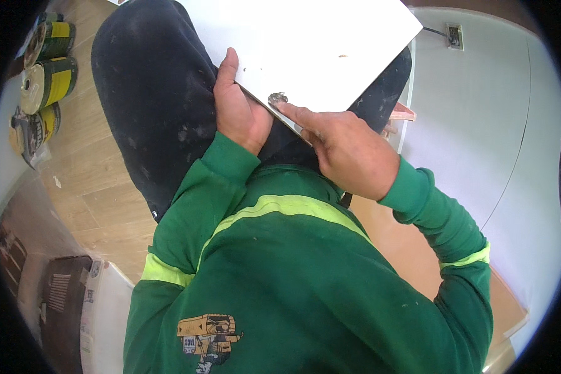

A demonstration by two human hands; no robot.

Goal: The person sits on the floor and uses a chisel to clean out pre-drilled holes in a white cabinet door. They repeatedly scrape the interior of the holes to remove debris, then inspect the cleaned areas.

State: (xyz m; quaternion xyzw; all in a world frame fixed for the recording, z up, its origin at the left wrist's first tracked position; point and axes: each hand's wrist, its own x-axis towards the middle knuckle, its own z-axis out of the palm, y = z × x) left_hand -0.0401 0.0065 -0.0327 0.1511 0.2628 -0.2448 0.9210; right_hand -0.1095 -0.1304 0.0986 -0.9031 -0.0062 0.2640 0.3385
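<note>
A white board [311, 50] lies tilted across my lap, over dark trousers dusted with pale marks. My left hand [240, 109] holds its near left edge, thumb on the upper face and fingers out of sight underneath. Near that edge is a small rough grey patch [278, 98]; I cannot tell whether it is a hole or loose debris. The index fingertip of my right hand [349, 146] touches the patch. Its thumb is at the board's edge and its other fingers are curled, partly hidden. A few brown crumbs [343, 56] dot the white surface.
Several green and yellow tins or spools [50, 82] stand on the wood-look floor [84, 162] at far left. At right is a pale wall panel [480, 112] with a socket box [455, 36]. A dark case [65, 305] is at lower left.
</note>
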